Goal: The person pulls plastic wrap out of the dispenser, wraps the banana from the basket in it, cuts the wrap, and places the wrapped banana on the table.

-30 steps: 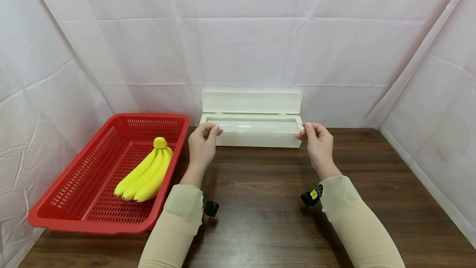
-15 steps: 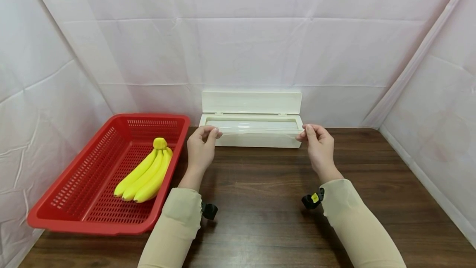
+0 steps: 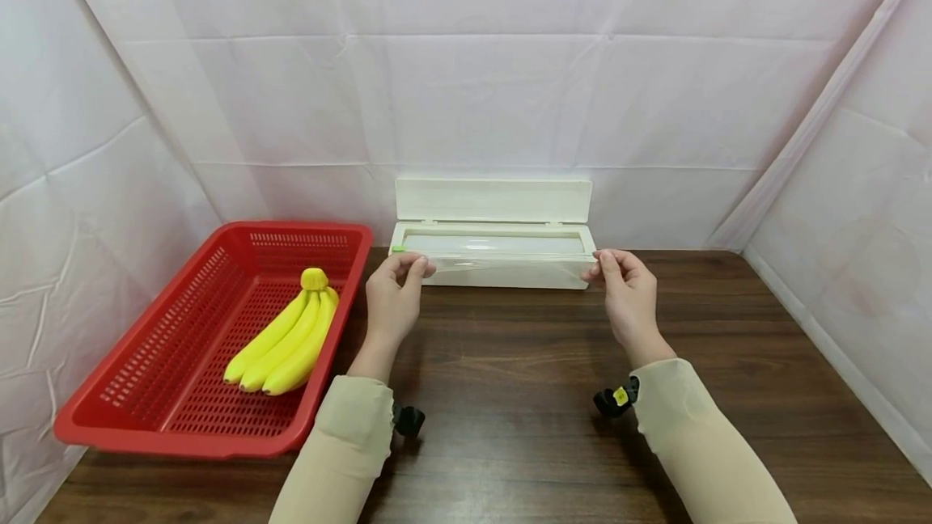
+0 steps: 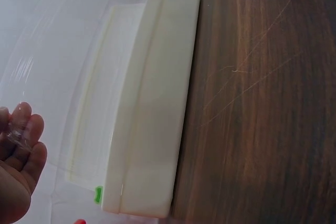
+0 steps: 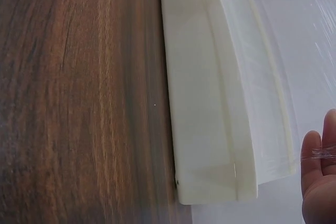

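Observation:
A long white cling film dispenser box (image 3: 510, 275) stands at the back of the table, its hinged lid (image 3: 493, 200) raised behind it. Clear cling film (image 3: 502, 257) stretches between the two hands in front of the box opening. My left hand (image 3: 391, 297) pinches one corner of the film between thumb and fingers; the left wrist view shows the film bunched at its fingertips (image 4: 22, 109). At the other corner, my right hand (image 3: 628, 297) pinches the film the same way. A small green piece (image 4: 98, 194) shows at the box's left end.
To the left, a red plastic basket (image 3: 116, 435) holds a bunch of yellow bananas (image 3: 291, 342). Dark wood tabletop (image 3: 502, 395) lies between the forearms. White cloth walls (image 3: 480, 95) close off the back and both sides.
Both hands have drawn slightly back toward the person, bringing the stretched film with them. The green piece at the box's left end has come into view. Basket and bananas have stayed put.

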`<state>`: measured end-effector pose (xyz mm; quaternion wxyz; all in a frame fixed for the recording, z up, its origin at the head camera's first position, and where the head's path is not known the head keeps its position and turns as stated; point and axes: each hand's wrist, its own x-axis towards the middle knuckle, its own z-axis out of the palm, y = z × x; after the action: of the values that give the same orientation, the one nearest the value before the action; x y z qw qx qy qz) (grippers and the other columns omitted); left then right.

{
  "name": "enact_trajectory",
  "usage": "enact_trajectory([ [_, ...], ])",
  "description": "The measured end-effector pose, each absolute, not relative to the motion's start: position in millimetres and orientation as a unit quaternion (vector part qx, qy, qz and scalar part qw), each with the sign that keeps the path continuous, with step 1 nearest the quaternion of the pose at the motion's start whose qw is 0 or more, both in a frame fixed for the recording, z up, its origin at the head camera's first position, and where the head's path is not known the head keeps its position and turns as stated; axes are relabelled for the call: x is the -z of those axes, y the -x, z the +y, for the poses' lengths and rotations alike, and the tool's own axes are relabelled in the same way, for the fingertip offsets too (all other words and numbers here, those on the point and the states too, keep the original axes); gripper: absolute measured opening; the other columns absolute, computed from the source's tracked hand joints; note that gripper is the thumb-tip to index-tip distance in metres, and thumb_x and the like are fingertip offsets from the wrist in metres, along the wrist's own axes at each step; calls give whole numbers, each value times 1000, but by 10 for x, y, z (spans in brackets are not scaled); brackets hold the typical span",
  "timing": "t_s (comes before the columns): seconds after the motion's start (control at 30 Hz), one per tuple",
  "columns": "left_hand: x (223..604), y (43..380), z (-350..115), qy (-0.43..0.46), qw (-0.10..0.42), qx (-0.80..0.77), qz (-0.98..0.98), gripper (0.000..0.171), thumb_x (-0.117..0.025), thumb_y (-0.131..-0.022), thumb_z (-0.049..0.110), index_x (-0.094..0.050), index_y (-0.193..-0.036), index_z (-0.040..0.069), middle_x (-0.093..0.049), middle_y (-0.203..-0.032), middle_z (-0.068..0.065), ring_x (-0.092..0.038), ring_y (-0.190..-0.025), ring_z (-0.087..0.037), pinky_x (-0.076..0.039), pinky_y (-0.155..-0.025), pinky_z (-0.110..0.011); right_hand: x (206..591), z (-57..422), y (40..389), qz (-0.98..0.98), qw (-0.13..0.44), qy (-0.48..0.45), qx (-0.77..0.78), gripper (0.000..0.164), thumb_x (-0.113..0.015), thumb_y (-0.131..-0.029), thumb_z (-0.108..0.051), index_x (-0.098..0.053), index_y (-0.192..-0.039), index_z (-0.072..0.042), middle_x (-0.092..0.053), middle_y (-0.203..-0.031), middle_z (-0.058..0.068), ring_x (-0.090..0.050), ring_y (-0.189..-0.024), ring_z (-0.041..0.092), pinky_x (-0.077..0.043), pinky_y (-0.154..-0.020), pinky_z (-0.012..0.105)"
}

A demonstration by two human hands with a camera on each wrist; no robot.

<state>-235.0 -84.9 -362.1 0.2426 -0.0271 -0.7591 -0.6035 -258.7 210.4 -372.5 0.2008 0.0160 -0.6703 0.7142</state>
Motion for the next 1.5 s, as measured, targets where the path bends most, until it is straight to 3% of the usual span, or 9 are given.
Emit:
enact_trajectory([
  [0.53, 3691, 2270, -857, 35, 261, 600, -755, 11, -63, -90, 11, -66, -93, 1, -71, -86, -15, -65, -82, -23, -48, -74, -21, 3815, 2144, 2530, -733, 201, -26, -650, 31, -51, -97, -25, -59, -102, 5, -57, -72, -6, -62, -68, 6, -52, -74, 15],
  [0.7, 3697, 2244, -863, 36, 261, 595, -759, 10, -62, -90, 10, -65, -93, 1, -71, -86, -15, -66, -82, -24, -48, -74, -23, 3827, 2148, 2512, -737, 204, -32, -644, 32, -51, -97, -24, -58, -102, 7, -57, -71, -7, -62, -66, 3, -53, -74, 16],
  [1.07, 3721, 2159, -881, 40, 256, 582, -771, 11, -62, -91, 13, -65, -93, 2, -71, -85, -13, -64, -81, -21, -49, -75, -28, 3844, 2168, 2431, -739, 200, -60, -640, 20, -51, -97, -24, -62, -93, -8, -59, -71, -9, -63, -67, 3, -52, -73, 14],
  [1.3, 3747, 2118, -891, 53, 260, 573, -775, 11, -62, -91, 13, -64, -93, 2, -71, -85, -13, -63, -79, -22, -46, -70, -22, 3857, 2178, 2372, -757, 193, -67, -620, 33, -50, -98, -23, -58, -102, 9, -60, -71, -12, -64, -69, 1, -51, -74, 14],
  [1.5, 3771, 2092, -907, 54, 253, 572, -778, 10, -63, -90, 12, -65, -94, 3, -72, -88, -13, -63, -79, -22, -46, -66, -20, 3864, 2181, 2337, -769, 185, -68, -608, 36, -50, -98, -24, -57, -104, 11, -58, -73, -12, -62, -70, 0, -50, -76, 13],
])
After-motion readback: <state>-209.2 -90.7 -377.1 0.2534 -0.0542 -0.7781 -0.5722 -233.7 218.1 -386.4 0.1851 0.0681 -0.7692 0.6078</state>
